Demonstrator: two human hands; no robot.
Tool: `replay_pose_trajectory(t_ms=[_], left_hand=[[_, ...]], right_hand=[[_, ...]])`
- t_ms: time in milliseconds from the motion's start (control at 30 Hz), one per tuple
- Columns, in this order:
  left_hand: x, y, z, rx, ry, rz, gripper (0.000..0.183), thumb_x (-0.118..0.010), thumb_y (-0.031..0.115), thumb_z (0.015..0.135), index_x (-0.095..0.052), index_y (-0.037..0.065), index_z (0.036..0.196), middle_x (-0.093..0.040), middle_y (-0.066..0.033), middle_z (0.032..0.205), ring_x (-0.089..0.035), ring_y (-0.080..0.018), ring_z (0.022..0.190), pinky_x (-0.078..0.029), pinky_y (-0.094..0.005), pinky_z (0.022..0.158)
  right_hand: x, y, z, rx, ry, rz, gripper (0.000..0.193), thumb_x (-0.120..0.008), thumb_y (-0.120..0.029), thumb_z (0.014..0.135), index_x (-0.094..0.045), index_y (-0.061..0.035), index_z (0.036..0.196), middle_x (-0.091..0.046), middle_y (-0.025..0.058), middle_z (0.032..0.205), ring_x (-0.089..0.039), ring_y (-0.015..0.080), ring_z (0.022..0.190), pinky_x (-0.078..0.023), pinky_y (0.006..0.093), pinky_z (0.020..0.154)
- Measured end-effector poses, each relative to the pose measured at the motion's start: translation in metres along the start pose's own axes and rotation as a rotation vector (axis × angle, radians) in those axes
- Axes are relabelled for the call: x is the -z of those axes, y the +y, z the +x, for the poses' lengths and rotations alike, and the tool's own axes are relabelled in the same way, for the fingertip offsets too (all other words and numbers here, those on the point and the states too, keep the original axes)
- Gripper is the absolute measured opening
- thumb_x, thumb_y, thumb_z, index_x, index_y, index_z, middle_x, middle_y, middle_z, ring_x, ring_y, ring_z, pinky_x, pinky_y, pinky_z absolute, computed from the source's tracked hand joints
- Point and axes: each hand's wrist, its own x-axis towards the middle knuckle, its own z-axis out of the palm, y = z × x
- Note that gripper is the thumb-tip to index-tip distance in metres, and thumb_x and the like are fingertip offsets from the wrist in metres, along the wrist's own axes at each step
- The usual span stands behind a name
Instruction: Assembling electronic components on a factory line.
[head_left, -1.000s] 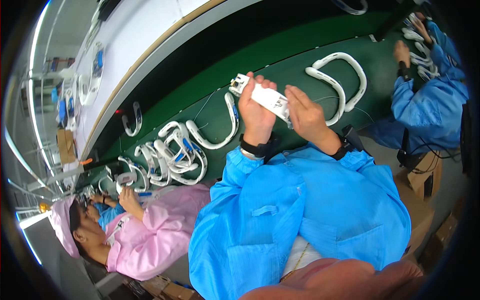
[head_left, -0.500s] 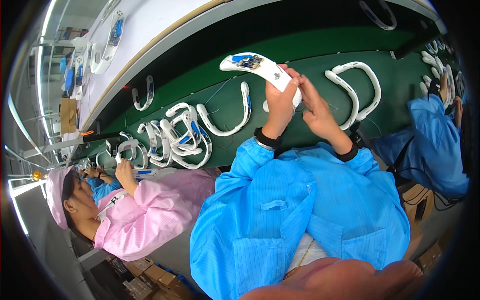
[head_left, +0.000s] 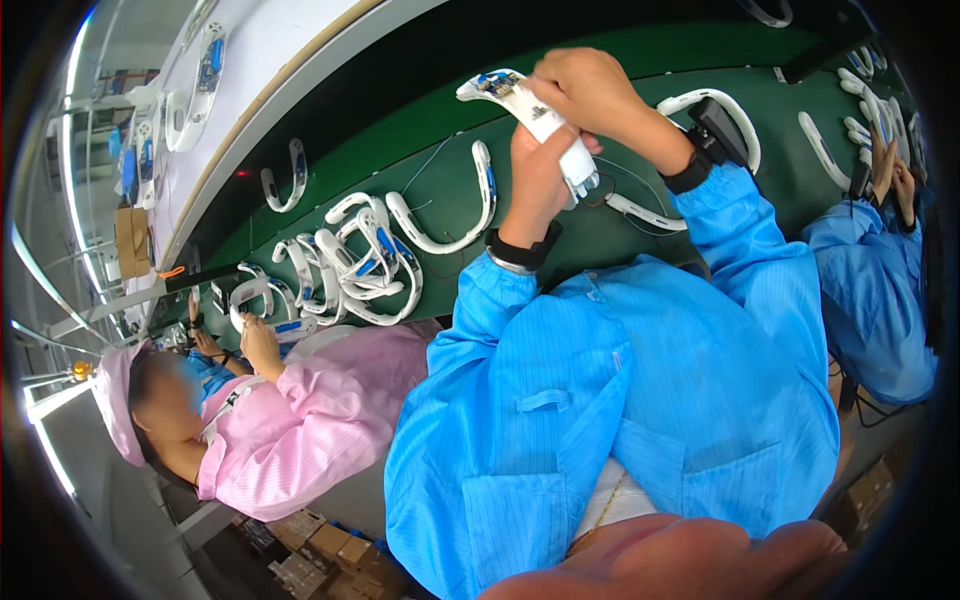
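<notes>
My left hand (head_left: 540, 178) wraps round the lower part of a white curved plastic housing (head_left: 540, 118), raised above the green bench. A small circuit board (head_left: 497, 82) with a blue part shows in its far left end. My right hand (head_left: 597, 92) lies over the housing beside the board, fingers curled together against its upper edge. Whatever those fingertips pinch is hidden. At the housing's near end, pale tabs and thin wires stick out below my left thumb.
White U-shaped housings (head_left: 365, 250) lie piled on the green bench (head_left: 425, 180) to the left. Another white housing (head_left: 745, 130) rests behind my right wrist. A co-worker in pink (head_left: 310, 420) sits at left, one in blue (head_left: 865, 290) at right. A white shelf (head_left: 260, 90) runs above the bench.
My right hand has moved from the housing's near end up and over to the board's side, its fingers now curled. The housing is tilted more steeply, its near end now showing.
</notes>
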Motion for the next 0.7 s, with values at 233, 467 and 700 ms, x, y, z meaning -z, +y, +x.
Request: replay_pose_trajectory(t_ms=[233,467,700], left_hand=[[-0.001,0.005,0.000,0.165,-0.068,-0.242,0.023,-0.055,0.008,0.087,-0.050,0.005,0.110,-0.056,-0.0088,0.086,-0.057,-0.0207,0.075,-0.052,-0.0422,0.073],[0.036,0.034,0.020,0.248,-0.069,-0.750,0.011,-0.053,0.011,0.087,-0.052,0.002,0.094,-0.051,-0.0054,0.078,-0.051,-0.0182,0.073,-0.046,-0.0337,0.072],[0.092,0.065,0.041,-0.093,0.246,-0.573,0.020,-0.041,0.015,0.092,-0.045,0.001,0.079,-0.048,-0.0114,0.072,-0.047,-0.0254,0.073,-0.044,-0.0379,0.073]], right_hand=[[-0.007,0.041,0.057,-0.109,0.241,0.240,0.034,-0.055,-0.037,0.089,-0.064,-0.0061,0.077,-0.065,0.0097,0.077,-0.061,0.0258,0.061,-0.048,0.0377,0.055],[-0.050,0.092,-0.085,-0.499,-0.771,1.334,0.081,-0.021,-0.067,0.092,-0.048,-0.0011,0.132,-0.064,0.0166,0.113,-0.060,0.0236,0.107,-0.051,0.0364,0.082],[-0.021,0.077,-0.199,-0.635,-0.601,1.646,0.040,-0.051,-0.021,0.095,-0.046,0.0012,0.128,-0.063,0.0146,0.084,-0.051,0.0087,0.052,-0.039,0.0217,0.042]])
